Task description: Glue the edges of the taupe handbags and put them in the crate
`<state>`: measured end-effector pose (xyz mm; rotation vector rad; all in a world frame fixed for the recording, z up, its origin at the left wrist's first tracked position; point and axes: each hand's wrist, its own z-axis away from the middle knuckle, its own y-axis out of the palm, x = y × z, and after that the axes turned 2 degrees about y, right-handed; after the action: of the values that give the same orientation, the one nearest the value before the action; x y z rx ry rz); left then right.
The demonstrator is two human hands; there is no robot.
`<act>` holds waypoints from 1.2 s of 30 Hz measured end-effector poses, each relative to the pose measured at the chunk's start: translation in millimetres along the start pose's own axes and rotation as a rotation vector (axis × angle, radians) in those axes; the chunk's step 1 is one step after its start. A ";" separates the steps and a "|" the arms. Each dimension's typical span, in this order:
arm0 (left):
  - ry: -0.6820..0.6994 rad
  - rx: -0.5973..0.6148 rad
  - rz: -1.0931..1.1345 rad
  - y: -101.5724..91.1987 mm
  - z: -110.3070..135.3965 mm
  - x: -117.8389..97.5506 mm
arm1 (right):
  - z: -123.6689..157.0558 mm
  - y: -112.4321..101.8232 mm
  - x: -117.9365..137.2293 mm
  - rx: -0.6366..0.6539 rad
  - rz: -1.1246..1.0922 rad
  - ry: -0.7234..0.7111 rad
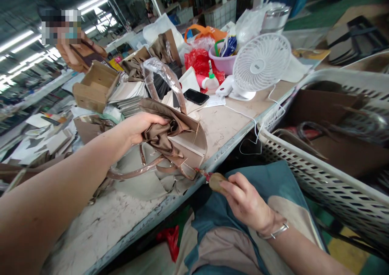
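Observation:
My left hand (144, 125) is closed on a brown handbag (170, 108), gripping it by the upper edge and its bunched satin lining (161, 139). The bag lies tilted on the workbench, its mouth towards me. One plastic-wrapped handle (167, 78) stands up behind it, and another wrapped handle (135, 171) loops down in front. In my right hand (247, 200), at the bench edge, is a wooden-handled tool (217, 182) with a reddish shaft. Its tip is beside a brown strap end (188, 169); whether they touch I cannot tell. The exact kind of tool is unclear.
A white fan (261, 62), a black phone (196, 97) and a green-capped bottle (212, 80) stand behind the bag. A white plastic basket (322, 157) with brown bags is at right. Cardboard box (95, 84) and stacked pieces lie at left. Another person (80, 52) stands beyond.

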<state>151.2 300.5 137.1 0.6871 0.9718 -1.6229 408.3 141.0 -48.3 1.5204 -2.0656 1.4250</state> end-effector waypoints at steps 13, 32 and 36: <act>0.051 -0.036 0.037 -2.1 -4.3 3.4 | -0.3 -4.2 4.2 0.076 0.130 -0.173; 0.036 -0.009 0.060 -4.2 -7.5 4.7 | 8.3 13.0 6.6 0.088 -0.002 -0.181; 0.031 -0.012 0.068 -3.2 -4.2 4.2 | 11.4 18.9 0.4 0.095 0.065 -0.202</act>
<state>146.8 302.4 132.3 0.7317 0.9697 -1.5497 396.6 131.9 -64.7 1.7142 -2.2095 1.4666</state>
